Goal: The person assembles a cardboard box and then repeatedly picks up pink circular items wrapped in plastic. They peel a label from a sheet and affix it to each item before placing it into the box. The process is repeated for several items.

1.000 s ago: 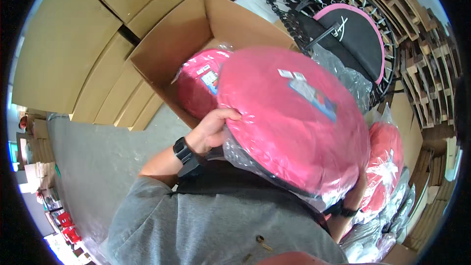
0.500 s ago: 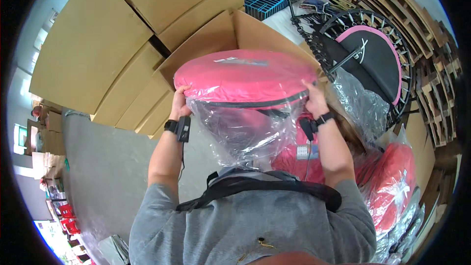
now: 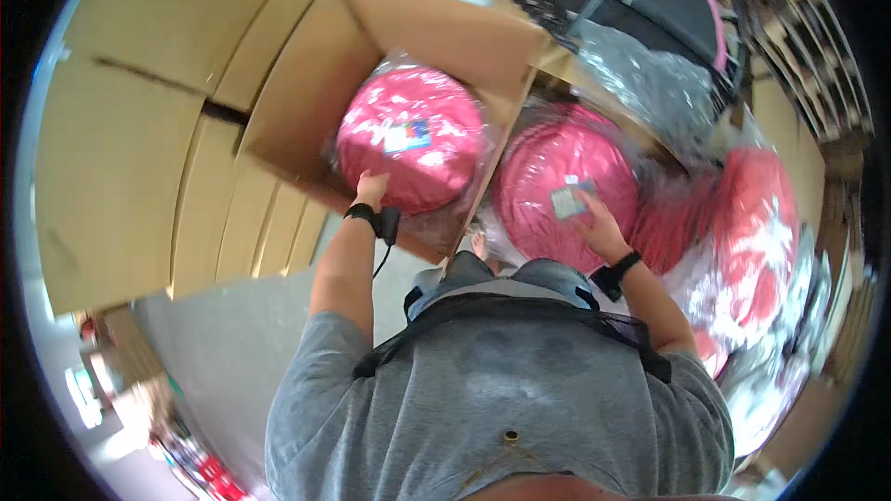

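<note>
A round pink bundle in clear plastic (image 3: pixel 418 144), with a small coloured label on top, lies flat inside an open cardboard box (image 3: pixel 445 19). At its lower left edge is my left hand (image 3: pixel 371 187), fingers loosely apart and not wrapped round it. To the right of the box lies a second plastic-wrapped pink round bundle (image 3: pixel 538 167) with a pale label. Over this one my right hand (image 3: pixel 601 227) is stretched out, its fingers open near the label. Whether the fingertips press on the plastic I cannot tell.
Large cardboard cartons (image 3: pixel 121 176) stand to the left. Red plastic-wrapped bundles (image 3: pixel 756 223) are piled at the right. Behind them are a black round mat with a pink rim (image 3: pixel 650 0), crumpled clear plastic (image 3: pixel 650 74) and stacked wooden pallets (image 3: pixel 807 56).
The pink bundle that both hands held up is now down in the box, released. My right hand has moved to the second bundle. The view has shifted.
</note>
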`<action>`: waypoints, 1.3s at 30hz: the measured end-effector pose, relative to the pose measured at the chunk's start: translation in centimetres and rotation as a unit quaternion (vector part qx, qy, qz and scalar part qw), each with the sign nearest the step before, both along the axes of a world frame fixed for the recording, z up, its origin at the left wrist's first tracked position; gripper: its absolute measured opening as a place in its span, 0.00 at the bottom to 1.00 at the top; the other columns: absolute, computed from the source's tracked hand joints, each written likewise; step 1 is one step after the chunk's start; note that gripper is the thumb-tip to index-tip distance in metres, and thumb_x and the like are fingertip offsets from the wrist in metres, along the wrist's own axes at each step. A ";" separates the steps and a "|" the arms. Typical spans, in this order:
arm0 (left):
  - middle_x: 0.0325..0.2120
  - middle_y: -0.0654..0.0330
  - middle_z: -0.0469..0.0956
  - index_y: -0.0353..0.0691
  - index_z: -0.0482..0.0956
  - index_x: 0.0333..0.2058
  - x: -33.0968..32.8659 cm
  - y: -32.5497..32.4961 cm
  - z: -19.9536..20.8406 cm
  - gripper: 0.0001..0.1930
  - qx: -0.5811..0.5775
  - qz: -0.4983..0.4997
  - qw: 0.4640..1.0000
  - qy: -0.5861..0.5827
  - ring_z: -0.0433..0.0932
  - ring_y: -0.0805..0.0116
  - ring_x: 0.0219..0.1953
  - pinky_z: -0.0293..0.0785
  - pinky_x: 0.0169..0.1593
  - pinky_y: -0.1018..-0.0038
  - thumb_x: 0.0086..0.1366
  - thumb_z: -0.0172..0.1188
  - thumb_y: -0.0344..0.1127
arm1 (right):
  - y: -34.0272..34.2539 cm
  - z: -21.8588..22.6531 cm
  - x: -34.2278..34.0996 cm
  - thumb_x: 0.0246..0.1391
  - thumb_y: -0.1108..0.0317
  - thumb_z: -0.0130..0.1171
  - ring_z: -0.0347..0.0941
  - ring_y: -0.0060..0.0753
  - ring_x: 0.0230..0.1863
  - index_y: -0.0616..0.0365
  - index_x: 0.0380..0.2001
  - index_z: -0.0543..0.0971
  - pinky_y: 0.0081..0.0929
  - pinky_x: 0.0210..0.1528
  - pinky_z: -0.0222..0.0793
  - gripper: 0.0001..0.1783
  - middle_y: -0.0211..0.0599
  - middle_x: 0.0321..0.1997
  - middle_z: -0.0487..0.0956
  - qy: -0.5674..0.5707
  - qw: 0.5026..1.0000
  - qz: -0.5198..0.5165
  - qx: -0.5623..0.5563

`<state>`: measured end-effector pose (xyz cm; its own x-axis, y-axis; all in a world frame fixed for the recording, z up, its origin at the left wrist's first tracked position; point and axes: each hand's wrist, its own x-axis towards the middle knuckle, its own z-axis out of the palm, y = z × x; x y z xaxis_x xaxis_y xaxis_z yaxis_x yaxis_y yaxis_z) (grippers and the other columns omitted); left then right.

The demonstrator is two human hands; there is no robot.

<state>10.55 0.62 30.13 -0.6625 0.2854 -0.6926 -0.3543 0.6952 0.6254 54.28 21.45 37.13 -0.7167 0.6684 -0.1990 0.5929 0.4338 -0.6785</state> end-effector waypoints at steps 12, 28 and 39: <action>0.48 0.45 0.65 0.37 0.55 0.56 14.4 13.0 -0.6 0.32 -0.034 -0.327 0.910 0.251 0.66 0.55 0.49 0.67 0.46 0.63 0.49 0.49 0.29 | -35.6 -2.6 39.2 0.39 0.65 0.52 0.74 0.47 0.30 0.57 0.25 0.78 0.36 0.34 0.69 0.10 0.50 0.24 0.76 -0.253 0.697 -0.669 -0.054; 0.53 0.41 0.56 0.40 0.62 0.52 36.7 30.1 8.9 0.31 0.206 -0.508 0.696 0.463 0.55 0.48 0.56 0.52 0.58 0.60 0.47 0.61 0.35 | -49.7 11.6 63.1 0.46 0.62 0.52 0.73 0.44 0.38 0.56 0.37 0.74 0.34 0.39 0.67 0.15 0.44 0.37 0.76 -0.355 0.462 -0.802 0.128; 0.49 0.48 0.63 0.43 0.72 0.43 68.9 26.8 15.0 0.20 0.393 -0.791 0.408 0.230 0.59 0.52 0.54 0.54 0.57 0.63 0.47 0.59 0.33 | -22.5 -0.9 50.7 0.25 0.50 0.69 0.66 0.50 0.47 0.67 0.41 0.67 0.36 0.49 0.62 0.41 0.53 0.43 0.71 -0.128 0.588 -0.793 -0.097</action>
<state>79.48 27.43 45.12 0.7738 0.6221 0.1188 0.4296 -0.6534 0.6234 104.99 -1.09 36.18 0.8470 0.4032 -0.3465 0.2415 -0.8725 -0.4249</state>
